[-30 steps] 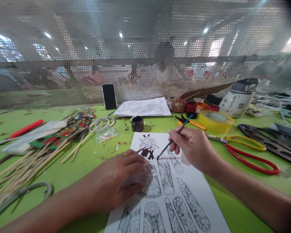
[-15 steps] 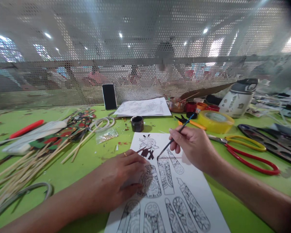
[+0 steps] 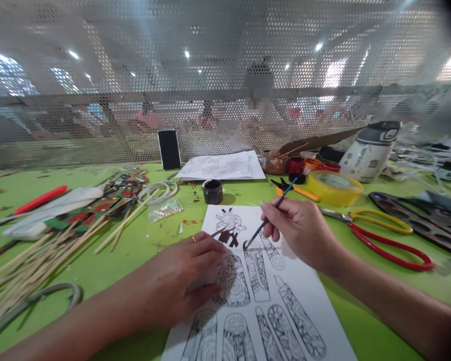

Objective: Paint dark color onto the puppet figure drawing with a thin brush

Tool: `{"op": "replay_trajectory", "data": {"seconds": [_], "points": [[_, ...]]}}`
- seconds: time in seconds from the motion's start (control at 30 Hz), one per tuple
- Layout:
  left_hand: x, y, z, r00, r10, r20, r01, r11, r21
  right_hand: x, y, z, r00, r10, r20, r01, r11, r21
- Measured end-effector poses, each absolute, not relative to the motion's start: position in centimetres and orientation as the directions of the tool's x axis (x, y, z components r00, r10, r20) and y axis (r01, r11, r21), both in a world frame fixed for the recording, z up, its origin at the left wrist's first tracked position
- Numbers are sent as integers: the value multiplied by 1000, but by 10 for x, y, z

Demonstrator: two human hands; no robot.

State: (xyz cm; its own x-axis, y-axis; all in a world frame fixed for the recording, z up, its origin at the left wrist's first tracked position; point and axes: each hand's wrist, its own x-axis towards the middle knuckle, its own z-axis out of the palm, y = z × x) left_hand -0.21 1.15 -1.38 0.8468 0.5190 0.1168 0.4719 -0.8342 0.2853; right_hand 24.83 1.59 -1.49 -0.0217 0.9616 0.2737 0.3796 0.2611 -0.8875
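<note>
A white sheet of paper (image 3: 302,276) printed with black line drawings lies in front of me; a few shapes near its top are filled in dark. My left hand (image 3: 188,276) rests flat on its left side, fingers stretched out, a ring on one finger. Pinched in my right hand (image 3: 298,228) is a thin paintbrush (image 3: 273,207) with a blue handle end. The dark brush tip touches the top left corner of a long tapered shape on the sheet. Beyond the paper stands a small open jar of dark paint (image 3: 212,193).
Thin wooden sticks (image 3: 63,255) and a red-handled tool (image 3: 41,199) lie left. A phone (image 3: 169,150) leans against a perforated metal screen (image 3: 135,120). At right are yellow tape (image 3: 334,188), scissors (image 3: 391,245), a paint palette (image 3: 417,220) and a bottle (image 3: 370,155).
The brush tip stays at almost the same spot, with slightly more dark paint at the shape's corner. My right hand has shifted a little left and the brush handle has tilted slightly. The left hand stays still.
</note>
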Motion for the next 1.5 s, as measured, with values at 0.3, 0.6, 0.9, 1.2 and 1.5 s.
{"op": "replay_trajectory", "data": {"seconds": [0.3,0.6,0.9,1.2,1.5], "points": [[-2,11,-14,845,524,104,480,-830,283,249,16,-15,-21,960,280,360,268,-894],[-2,12,-14,848,515,127,466,-837,288,249,15,-15,-33,962,270,371,263,-891],[-1,11,-12,848,517,120,465,-833,300,248,16,-15,-24,968,250,366,241,-899],[-2,12,-13,850,519,92,474,-829,297,250,17,-13,-25,966,257,362,248,-898],[-1,11,-12,850,516,103,469,-831,299,250,17,-14,-24,965,261,361,252,-898]]}}
